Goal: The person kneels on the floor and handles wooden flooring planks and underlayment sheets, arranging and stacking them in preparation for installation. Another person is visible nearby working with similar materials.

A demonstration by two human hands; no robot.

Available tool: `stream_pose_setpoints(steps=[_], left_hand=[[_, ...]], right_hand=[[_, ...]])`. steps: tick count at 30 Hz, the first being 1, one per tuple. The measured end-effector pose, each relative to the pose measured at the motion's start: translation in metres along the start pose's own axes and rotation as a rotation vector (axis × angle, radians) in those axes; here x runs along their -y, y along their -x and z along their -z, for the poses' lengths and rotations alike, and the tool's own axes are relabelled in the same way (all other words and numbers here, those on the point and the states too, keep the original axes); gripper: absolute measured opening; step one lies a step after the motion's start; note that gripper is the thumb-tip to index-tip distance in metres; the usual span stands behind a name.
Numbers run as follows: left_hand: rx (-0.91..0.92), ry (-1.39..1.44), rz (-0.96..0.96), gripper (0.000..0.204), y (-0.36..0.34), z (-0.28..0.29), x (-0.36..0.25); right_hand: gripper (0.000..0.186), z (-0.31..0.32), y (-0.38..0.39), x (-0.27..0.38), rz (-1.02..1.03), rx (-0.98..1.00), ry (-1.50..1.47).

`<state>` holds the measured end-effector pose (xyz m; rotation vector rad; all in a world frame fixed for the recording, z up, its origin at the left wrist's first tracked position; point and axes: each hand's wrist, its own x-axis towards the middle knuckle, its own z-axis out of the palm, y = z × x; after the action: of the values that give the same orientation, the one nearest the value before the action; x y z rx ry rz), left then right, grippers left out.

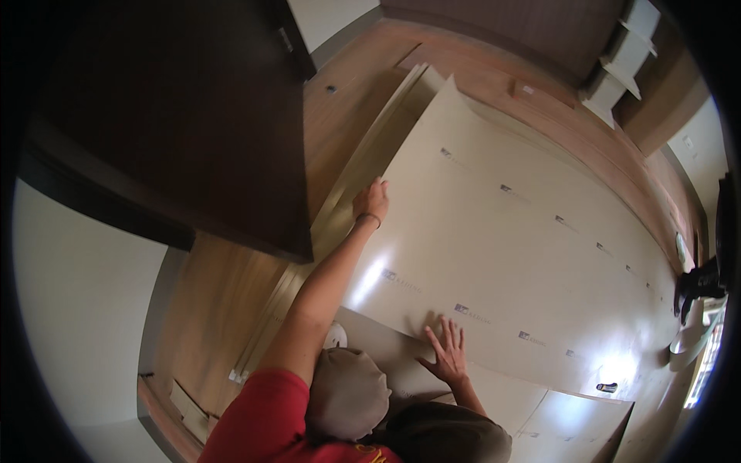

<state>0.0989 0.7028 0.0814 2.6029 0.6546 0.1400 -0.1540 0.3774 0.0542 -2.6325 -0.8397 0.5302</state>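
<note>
A large cream sheet point(502, 231) with small repeated printed marks spreads across the floor, its far left corner curling upward. My left hand point(371, 202) is closed around the sheet's left edge, arm stretched forward. Near the sheet's front edge lies my right hand point(448, 351), its fingers spread on the surface and holding nothing. Beneath and to the left, the edges of more cream sheets point(359, 166) show. Another cream sheet point(505, 390) lies in front, at the lower right.
A dark door point(231, 147) stands at the left, close to my left arm, over wood flooring point(216, 289). A small dark object point(607, 387) rests on the sheeting at the right. White folded pieces point(621, 69) are at the far right; a dark shape point(698, 285) stands at the right edge.
</note>
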Motion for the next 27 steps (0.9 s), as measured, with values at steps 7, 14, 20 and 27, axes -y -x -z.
stream_pose_setpoints(steps=[7,14,20,27], left_hand=[[0.047,0.155,0.043,0.034,-0.013,-0.032,0.039],[-0.097,0.352,-0.010,0.034,-0.018,-0.056,0.064],[0.040,0.329,-0.126,0.036,-0.024,-0.053,0.053],[-0.090,0.380,-0.139,0.036,-0.048,-0.092,0.101]], right_hand=[[0.062,-0.029,-0.058,0.005,0.100,0.091,0.213],[0.061,-0.026,-0.066,0.013,0.061,0.145,0.264],[0.063,-0.045,-0.066,0.006,0.051,0.044,0.286],[0.064,-0.038,-0.070,0.007,0.219,-0.002,0.298]])
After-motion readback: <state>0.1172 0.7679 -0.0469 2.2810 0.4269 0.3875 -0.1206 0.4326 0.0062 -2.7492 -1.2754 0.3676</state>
